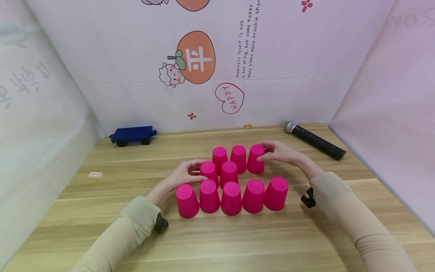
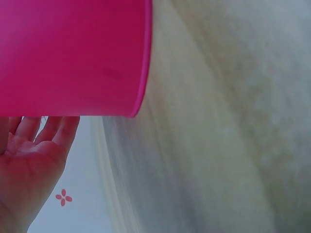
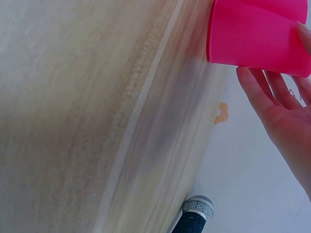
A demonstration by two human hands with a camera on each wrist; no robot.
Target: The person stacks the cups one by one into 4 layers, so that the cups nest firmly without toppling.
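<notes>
Pink plastic cups stand upside down in three rows. My left hand (image 1: 185,174) holds the left cup (image 1: 208,170) of the two in the middle row, thumb in front and fingers behind. In the left wrist view a large pink cup (image 2: 73,58) hides part of that hand. At the back row's right end, my right hand (image 1: 276,152) grips the end cup (image 1: 255,160) of three. The right wrist view shows its thumb on one side of the pink cup (image 3: 257,36) and its fingers on the other. Several cups (image 1: 231,200) form the front row, nearest me.
A blue toy wagon (image 1: 132,135) stands at the table's back left. A black microphone (image 1: 317,141) lies at the back right. On the left of the wooden table (image 1: 102,211) is a small pale dotted piece (image 1: 95,174). Printed white sheets (image 1: 136,75) enclose the back and sides.
</notes>
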